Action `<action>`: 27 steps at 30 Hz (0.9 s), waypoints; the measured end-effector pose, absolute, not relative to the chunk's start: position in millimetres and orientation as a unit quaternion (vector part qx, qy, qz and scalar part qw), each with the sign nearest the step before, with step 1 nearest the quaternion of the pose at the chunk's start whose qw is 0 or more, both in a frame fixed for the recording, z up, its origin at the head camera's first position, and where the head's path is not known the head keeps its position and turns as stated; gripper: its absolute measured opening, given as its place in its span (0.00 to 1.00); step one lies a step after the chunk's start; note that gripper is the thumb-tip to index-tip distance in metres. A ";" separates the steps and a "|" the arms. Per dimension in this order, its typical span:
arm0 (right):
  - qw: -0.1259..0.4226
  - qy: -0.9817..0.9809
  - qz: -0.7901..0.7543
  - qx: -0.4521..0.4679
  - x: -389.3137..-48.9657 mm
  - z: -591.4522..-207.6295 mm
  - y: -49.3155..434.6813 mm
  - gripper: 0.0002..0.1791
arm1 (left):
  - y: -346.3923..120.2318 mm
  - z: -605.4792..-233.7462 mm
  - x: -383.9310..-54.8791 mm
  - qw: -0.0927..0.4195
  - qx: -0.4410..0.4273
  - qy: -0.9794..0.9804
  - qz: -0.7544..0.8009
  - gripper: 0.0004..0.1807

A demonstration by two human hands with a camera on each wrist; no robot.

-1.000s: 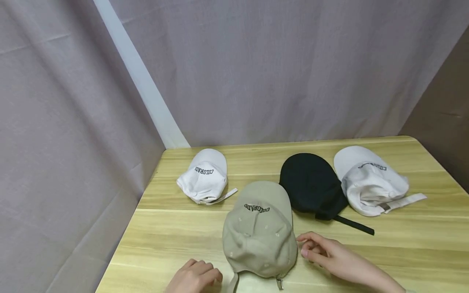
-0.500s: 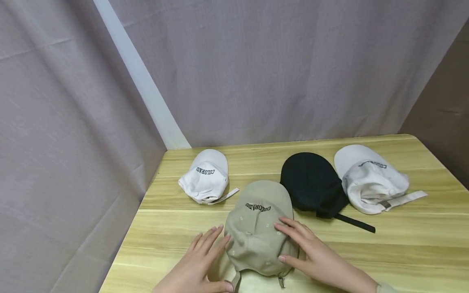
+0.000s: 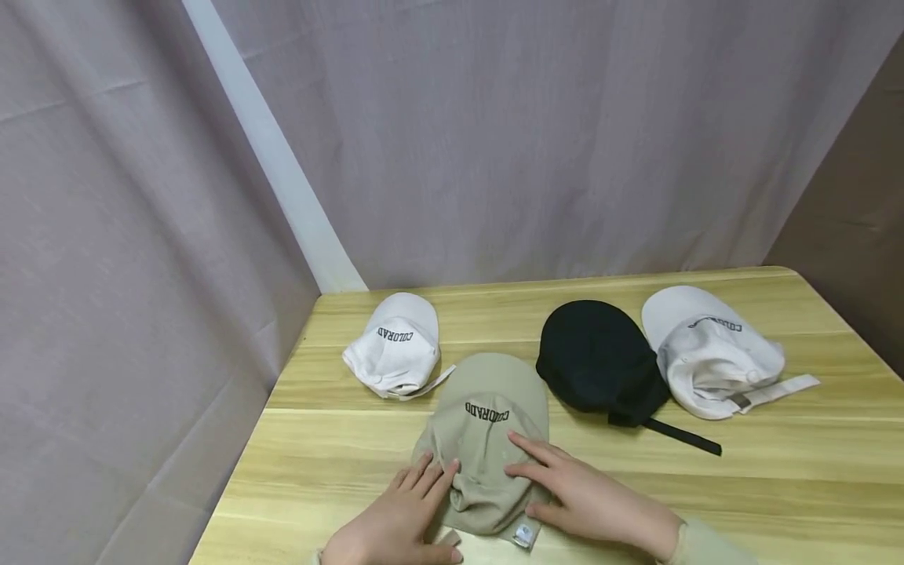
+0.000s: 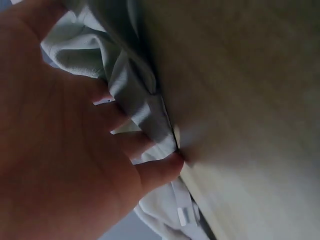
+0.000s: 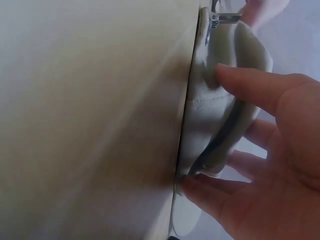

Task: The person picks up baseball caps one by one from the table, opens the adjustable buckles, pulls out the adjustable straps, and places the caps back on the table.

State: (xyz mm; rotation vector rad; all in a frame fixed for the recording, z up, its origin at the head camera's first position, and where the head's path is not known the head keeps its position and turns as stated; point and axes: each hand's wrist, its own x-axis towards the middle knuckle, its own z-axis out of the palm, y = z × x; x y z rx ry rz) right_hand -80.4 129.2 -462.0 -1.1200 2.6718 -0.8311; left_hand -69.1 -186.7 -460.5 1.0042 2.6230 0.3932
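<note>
Beige cloth forms the cap [image 3: 487, 451] at the lower centre of the frame, lying on the wood-grained counter [image 3: 304, 479] with its brim toward the top and its dark lettering upside down. The left hand [image 3: 395, 514], fingers spread wide, touches the left side of its crown; the right hand [image 3: 589, 498], fingers also well apart, touches the right side. Above and right lies 1 black cap [image 3: 596, 357], close against a white cap [image 3: 720, 357] at the right; 1 smaller-looking white cap [image 3: 397, 353] lies left of centre.
</note>
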 end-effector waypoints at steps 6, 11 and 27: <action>0.057 0.900 -0.244 -0.356 -107.2 -458.6 127.4 0.22 | -169.2 -456.6 -97.6 0.143 0.350 0.920 0.099 0.49; 0.065 0.907 -0.227 -0.348 -142.7 -457.7 118.7 0.18 | -152.1 -450.9 -122.2 0.169 0.334 0.926 0.041 0.54; 0.170 0.912 -0.266 -0.262 -250.6 -469.2 110.4 0.26 | -117.5 -446.9 -234.0 0.228 0.269 0.929 0.108 0.60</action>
